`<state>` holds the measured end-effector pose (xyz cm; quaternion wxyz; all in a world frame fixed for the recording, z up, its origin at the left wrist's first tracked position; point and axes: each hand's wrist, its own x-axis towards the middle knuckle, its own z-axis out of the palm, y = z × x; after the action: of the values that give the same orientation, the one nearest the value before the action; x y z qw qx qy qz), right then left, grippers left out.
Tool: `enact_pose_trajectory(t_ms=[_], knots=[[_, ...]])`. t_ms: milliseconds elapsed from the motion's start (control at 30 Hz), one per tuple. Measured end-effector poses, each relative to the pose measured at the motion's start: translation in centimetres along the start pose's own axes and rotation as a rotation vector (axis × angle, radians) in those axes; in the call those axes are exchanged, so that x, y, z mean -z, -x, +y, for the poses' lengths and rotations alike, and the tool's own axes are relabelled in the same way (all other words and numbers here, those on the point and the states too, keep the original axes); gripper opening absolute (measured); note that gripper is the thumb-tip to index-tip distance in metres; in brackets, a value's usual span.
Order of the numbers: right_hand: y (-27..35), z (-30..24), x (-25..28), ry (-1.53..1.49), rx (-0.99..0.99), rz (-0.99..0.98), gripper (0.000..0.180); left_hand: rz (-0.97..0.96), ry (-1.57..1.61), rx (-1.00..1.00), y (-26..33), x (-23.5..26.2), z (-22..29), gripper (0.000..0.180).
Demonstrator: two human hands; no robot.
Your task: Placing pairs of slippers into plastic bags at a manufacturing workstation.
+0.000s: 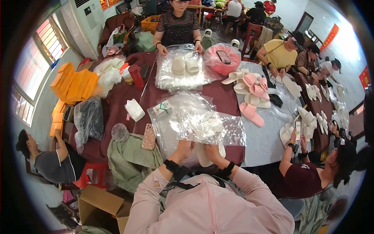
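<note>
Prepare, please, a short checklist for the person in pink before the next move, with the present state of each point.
1. Left hand at the clear bag's near edge: ok.
2. Right hand at the white slipper: ok.
3. Slipper fully inside the bag: not ok, its near end sticks out.
4. Patterned phone apart from the hands: ok, it lies to their left.
5. Bag free of tears: cannot tell, glare and creases hide it.

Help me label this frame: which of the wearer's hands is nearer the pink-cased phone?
Left. The left hand is to the right of the pink-cased phone; the right hand is farther right, beside a white slipper.
</note>
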<state>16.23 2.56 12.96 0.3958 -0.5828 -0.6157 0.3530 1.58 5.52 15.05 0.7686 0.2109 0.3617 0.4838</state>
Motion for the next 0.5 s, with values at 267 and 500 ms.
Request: enact_pose_trajectory(t_ms=[267, 500], knots=[[0.6, 0.0, 1.3, 0.892, -0.106, -0.306, 0.025, -0.103, -0.159, 0.188, 0.7, -0.7, -1.6, 0.024], [1.2, 2.0, 1.2, 1.037, 0.133, 0.254, 0.021, -0.148, -0.273, 0.378, 2.1, -2.7, -2.9, 0.033]])
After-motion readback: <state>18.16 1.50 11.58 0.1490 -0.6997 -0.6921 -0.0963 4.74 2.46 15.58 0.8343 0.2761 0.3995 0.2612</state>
